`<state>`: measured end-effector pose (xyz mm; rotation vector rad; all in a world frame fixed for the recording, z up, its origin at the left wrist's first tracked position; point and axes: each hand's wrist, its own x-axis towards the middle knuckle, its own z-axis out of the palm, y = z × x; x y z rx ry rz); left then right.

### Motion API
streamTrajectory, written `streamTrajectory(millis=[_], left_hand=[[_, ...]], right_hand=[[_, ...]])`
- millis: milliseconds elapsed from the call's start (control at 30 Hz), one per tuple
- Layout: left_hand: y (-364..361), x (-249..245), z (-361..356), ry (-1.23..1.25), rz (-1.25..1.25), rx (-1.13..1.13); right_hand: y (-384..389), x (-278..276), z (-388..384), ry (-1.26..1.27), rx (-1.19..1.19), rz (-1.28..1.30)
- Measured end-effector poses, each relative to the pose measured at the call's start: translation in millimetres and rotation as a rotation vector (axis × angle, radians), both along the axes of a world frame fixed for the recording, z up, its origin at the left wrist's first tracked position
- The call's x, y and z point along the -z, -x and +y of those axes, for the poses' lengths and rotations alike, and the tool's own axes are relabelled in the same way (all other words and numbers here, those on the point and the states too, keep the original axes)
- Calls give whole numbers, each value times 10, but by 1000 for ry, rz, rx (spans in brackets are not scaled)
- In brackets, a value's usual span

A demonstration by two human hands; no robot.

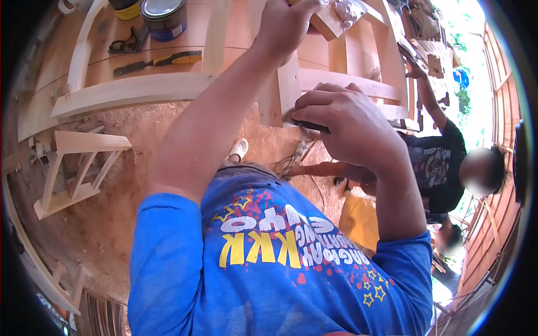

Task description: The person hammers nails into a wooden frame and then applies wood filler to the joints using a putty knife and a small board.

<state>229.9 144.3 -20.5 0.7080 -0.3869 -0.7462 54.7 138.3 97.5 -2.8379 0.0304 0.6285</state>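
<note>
Extends the left arm diagonally from the lower left to the top centre of the view, with only a slight bend at the elbow. Grips there, with the fingers of the left hand closed on its edge, a small wooden board smeared with pale putty. Bends the right arm more sharply, slanting the forearm up and inward from the right side. Holds the right hand just right of centre, back upward, with arched knuckles and fingers curled over a dark flat tool. Places the tool at the near end of a bar in a pale wooden framework, touching or just beside it, impossible to tell behind the fingers. Has at upper left, on the brown bench, a metal can and a yellow-and-black hand tool. Shares the right side with a person in a dark shirt.
</note>
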Motion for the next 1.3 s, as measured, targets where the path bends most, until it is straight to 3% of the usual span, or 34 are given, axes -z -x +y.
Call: streamTrajectory(millis=[233,467,733,933,1133,1300], left_hand=[[15,-43,5,46,17,16],[-34,-7,8,-39,-48,22],[-37,-16,-25,39,-14,38],[-67,28,7,3,-5,23],[-51,-71,75,-9,-42,12],[-41,-53,45,14,-29,45]], right_hand=[[-45,-123,67,99,-130,17],[-103,-79,40,64,-95,43],[-150,-211,1,61,-152,124],[-34,-58,54,-21,-79,-11],[21,-266,33,84,-40,20],[-113,-15,-46,-4,-38,-41]])
